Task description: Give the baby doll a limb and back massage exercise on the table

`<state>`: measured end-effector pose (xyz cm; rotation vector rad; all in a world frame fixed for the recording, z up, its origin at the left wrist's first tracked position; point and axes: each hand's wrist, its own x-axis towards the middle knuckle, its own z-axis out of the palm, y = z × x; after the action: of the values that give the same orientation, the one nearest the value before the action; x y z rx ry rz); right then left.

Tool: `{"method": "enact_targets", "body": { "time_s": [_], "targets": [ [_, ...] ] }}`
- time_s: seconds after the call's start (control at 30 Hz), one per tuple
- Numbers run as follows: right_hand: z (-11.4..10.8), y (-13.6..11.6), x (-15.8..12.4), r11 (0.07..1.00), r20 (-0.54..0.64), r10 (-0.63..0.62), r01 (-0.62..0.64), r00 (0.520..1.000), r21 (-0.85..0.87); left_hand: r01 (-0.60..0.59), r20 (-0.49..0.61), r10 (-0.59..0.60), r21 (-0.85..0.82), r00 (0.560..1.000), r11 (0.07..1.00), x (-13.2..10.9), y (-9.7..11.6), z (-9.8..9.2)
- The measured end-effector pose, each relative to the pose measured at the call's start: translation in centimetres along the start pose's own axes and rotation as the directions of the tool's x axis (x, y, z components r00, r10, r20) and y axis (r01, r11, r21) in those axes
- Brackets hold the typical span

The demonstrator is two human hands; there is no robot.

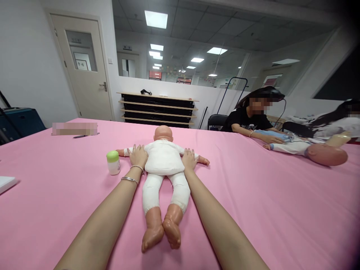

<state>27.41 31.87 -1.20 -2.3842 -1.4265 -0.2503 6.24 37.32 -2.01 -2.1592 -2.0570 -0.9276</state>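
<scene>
A baby doll (164, 159) with a white cloth body lies stretched out on the pink-covered table, head away from me and feet toward me. No face shows on its bald head, and its arms reach out to both sides. My left hand (138, 155) rests on the doll's arm on the left, beside the torso, fingers spread. On the other arm lies my right hand (190, 159), its fingers apart and stretched forward. Just left of my left hand stands a small white jar (113, 167) with a green lid.
A pen (86, 135) lies at the far left near a blurred-out patch. A white object (7, 183) sits at the left edge. On the right, a person in black (247, 122) handles another doll (326, 154). Shelving (159, 108) stands behind the pink table (239, 210).
</scene>
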Motion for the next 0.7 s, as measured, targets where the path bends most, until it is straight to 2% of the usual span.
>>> {"method": "enact_targets", "body": {
  "time_s": [0.1, 0.17, 0.23, 0.3, 0.37, 0.43, 0.5, 0.63, 0.7],
  "targets": [
    [0.08, 0.13, -0.01, 0.992, -0.044, 0.128, -0.128, 0.991, 0.004, 0.060, -0.038, -0.060, -0.001, 0.997, 0.998, -0.10, -0.11, -0.05],
    [-0.06, 0.10, 0.01, 0.987, -0.069, 0.160, -0.160, 0.985, 0.008, 0.069, -0.068, -0.069, -0.004, 0.995, 0.998, -0.10, 0.00, -0.21],
    [-0.33, 0.01, 0.03, 0.997, -0.086, 0.079, -0.080, 0.993, -0.001, 0.056, -0.101, -0.057, -0.016, 0.993, 0.998, -0.06, 0.20, -0.41],
    [-0.58, -0.11, 0.04, 0.997, -0.067, -0.072, 0.071, 0.995, -0.019, 0.001, -0.082, -0.003, -0.026, 0.997, 1.000, -0.03, 0.37, -0.60],
    [-0.68, -0.18, 0.01, 0.980, -0.008, -0.198, 0.197, 0.980, -0.032, -0.072, 0.011, 0.072, -0.021, 0.997, 0.997, -0.05, 0.41, -0.74],
    [-0.59, -0.17, -0.07, 0.971, 0.047, -0.235, 0.236, 0.971, -0.028, -0.103, 0.098, 0.103, -0.002, 0.990, 0.995, -0.12, 0.32, -0.78],
    [-0.39, -0.11, -0.16, 0.984, 0.057, -0.172, 0.174, 0.983, -0.025, -0.076, 0.116, 0.072, 0.028, 0.991, 0.997, -0.20, 0.15, -0.74],
    [-0.13, 0.02, -0.09, 0.998, -0.032, 0.068, -0.068, 0.997, -0.002, 0.068, 0.046, -0.071, 0.074, 0.996, 0.995, -0.27, -0.02, -0.69],
    [-0.18, 0.00, 0.08, 0.998, -0.081, 0.060, -0.059, 0.995, 0.019, 0.100, -0.022, -0.099, 0.073, 0.995, 0.992, -0.24, 0.10, -0.75]
  ]
}}
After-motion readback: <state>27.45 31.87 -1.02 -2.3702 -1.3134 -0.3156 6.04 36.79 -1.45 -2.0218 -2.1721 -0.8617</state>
